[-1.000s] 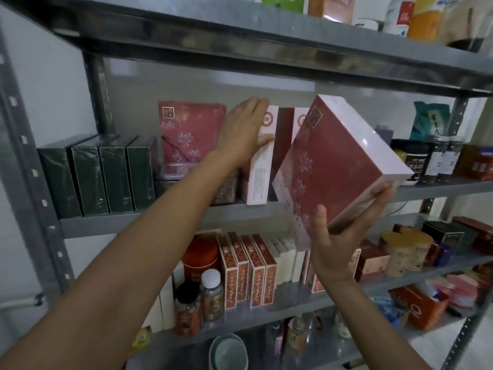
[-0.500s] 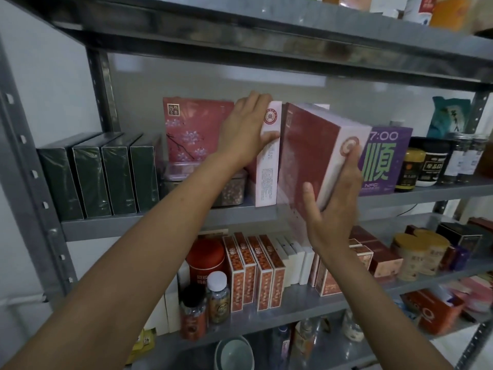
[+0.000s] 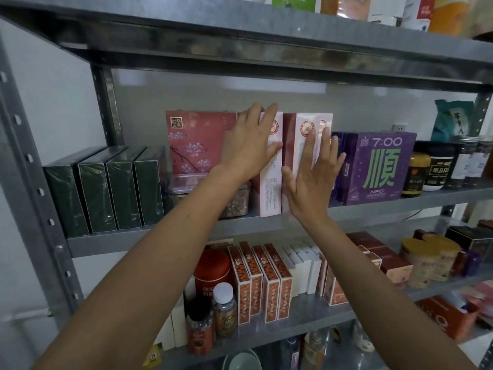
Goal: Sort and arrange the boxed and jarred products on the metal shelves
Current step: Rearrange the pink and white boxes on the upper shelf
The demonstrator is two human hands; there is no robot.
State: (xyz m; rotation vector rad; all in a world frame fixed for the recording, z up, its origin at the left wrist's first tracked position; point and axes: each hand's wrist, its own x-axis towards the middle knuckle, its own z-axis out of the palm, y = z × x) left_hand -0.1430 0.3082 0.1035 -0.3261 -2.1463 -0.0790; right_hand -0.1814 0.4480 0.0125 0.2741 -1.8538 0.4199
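Right hand (image 3: 313, 180) is flat and released, fingers spread, palm pressing the front of the red box (image 3: 290, 141) as it stands upright on the middle shelf (image 3: 160, 237). Nothing is grasped there; it's a push, not a hold. Left hand (image 3: 249, 148) lies against the white-edged box (image 3: 270, 180) just beside it, fingers straight along the box's side and thumb across its front edge, steadying rather than clenching. The red box sits between that white-edged box and the purple box (image 3: 378, 166), touching or nearly touching both, and it looks close to fully seated.

As for progress, this row appears largely in order: four green boxes (image 3: 106, 193) line up at the left, the flowered pink box (image 3: 197, 140) stands behind a clear tub, and dark jars (image 3: 437, 166) group at the right end. On the shelf below, the orange boxes (image 3: 261, 284) and small bottles (image 3: 224, 308) stand in tidy ranks, though the far right looks looser. Squaring this box flush with its neighbours seems to be what remains here, and the top and bottom shelves are mostly out of view, so their state cannot be judged.
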